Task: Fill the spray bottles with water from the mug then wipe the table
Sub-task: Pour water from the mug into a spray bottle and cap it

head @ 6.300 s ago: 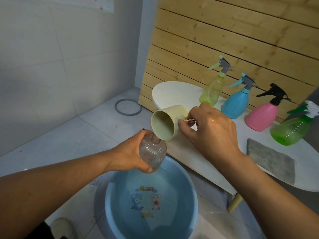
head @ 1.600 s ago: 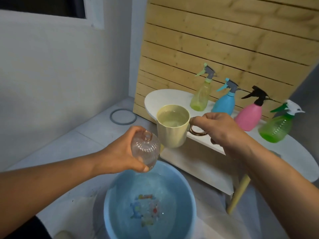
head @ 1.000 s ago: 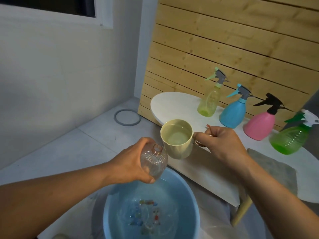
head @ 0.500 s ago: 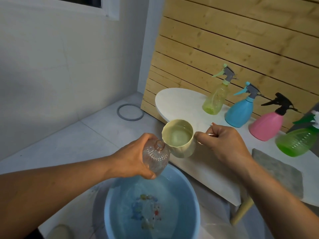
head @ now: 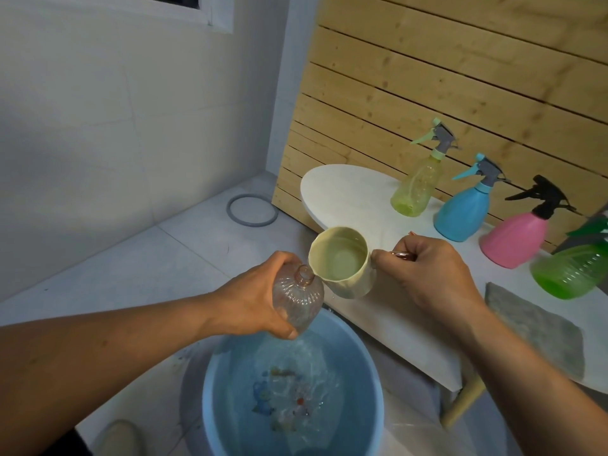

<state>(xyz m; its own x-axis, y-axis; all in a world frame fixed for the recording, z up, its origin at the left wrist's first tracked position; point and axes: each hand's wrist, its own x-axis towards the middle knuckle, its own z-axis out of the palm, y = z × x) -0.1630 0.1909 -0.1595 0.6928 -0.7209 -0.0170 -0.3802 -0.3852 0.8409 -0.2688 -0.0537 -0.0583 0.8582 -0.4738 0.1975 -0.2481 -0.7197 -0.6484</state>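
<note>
Over the blue basin (head: pixel 210 399) on the floor, the left hand (head: pixel 253 297) holds a clear bottle (head: pixel 297 299) with its fingers wrapped round the body, neck tilted toward the mug (head: pixel 342 261). The right hand (head: pixel 434 274) has its fingers clamped on the mug's handle, and the mug's lip rests against the bottle's mouth, water still inside. To pour well, I judge the mug should tip slowly, with the lip kept right at the narrow neck, so the stream stays thin; the opening is small and a fast tilt would likely spill down the outside, though the basin beneath would catch it. To the right stands the white counter (head: pixel 348 195), carrying, from far to near, a yellow spray bottle (head: pixel 414 189), a blue one (head: pixel 464 212), a pink one (head: pixel 513 238) and a green one (head: pixel 572 271), all capped. A grey cloth (head: pixel 533 327) lies on the counter's near part, ready for wiping. A grey ring (head: pixel 251 209) lies on the floor well to the far left. Nothing stands between mug and bottle.
</note>
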